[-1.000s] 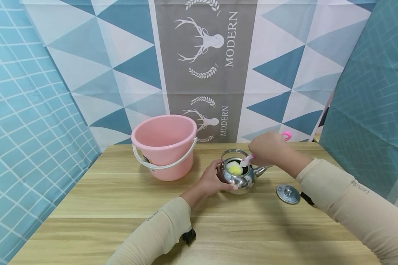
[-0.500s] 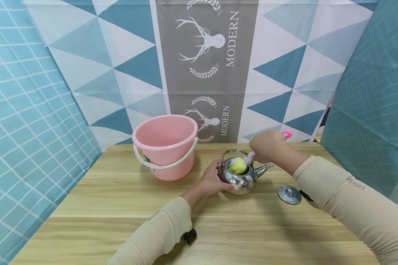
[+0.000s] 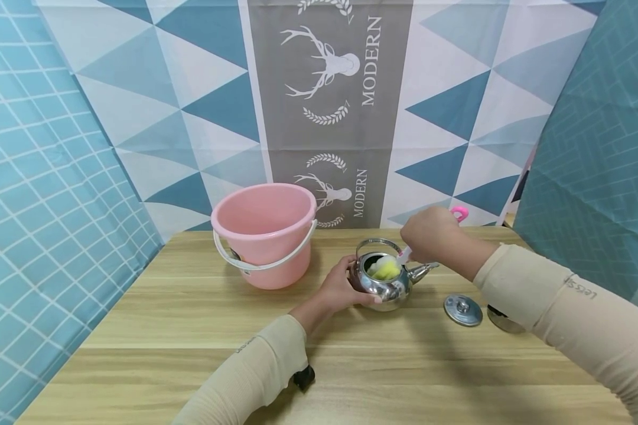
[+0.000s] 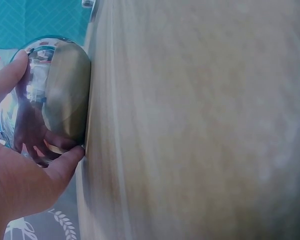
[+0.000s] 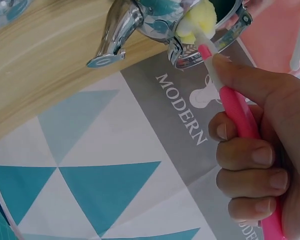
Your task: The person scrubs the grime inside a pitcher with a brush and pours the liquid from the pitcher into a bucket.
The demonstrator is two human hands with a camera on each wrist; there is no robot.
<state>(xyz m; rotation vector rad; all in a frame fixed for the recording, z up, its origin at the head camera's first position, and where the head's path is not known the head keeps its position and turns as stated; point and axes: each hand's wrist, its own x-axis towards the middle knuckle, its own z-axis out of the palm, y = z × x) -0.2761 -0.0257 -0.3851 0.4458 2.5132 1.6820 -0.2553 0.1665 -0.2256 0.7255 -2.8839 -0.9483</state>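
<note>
A shiny steel kettle (image 3: pixel 387 293) with a hoop handle and a spout stands lidless on the wooden table. My left hand (image 3: pixel 340 290) grips its left side, thumb across the front; in the left wrist view the thumb and a finger press its mirrored wall (image 4: pixel 67 95). My right hand (image 3: pixel 430 237) holds a cleaning brush (image 5: pixel 240 115) with a pink and white handle, fingers wrapped around the grip. The brush's yellow and white head (image 3: pixel 385 269) sits in the kettle's mouth, tilted toward the spout side. The kettle's inside is mostly hidden by this head.
A pink bucket (image 3: pixel 271 247) with a white handle stands left of the kettle. The kettle's lid (image 3: pixel 463 310) lies knob up on the table to the right. A rounded dark and metallic thing (image 3: pixel 505 321) is partly hidden by the right sleeve. Patterned cloth hangs behind.
The brush head has shifted rightward within the kettle's mouth, toward the spout, and the right hand has risen slightly. The left hand and the kettle have stayed nearly in place.
</note>
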